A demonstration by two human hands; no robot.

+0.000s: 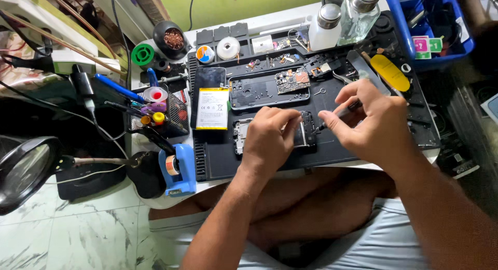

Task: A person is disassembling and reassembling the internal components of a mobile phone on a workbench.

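Opened phone under both hands on the repair mat.
The phone frame point(303, 135) lay long axis left-to-right beneath the left hand point(270, 140), whose curled fingers pressed it; the right hand point(368, 122) pinched a screwdriver point(340, 113), tip pointing left at the frame, battery point(212, 108) beyond.

Opened dark smartphone body with exposed circuit boards and metal shields point(306, 132): lies flat, lengthwise left to right, on the black repair mat, near its front edge. Middle part hidden under a hand. Thin dark-handled screwdriver point(340, 113): held tilted, tip down at the phone body's right end.
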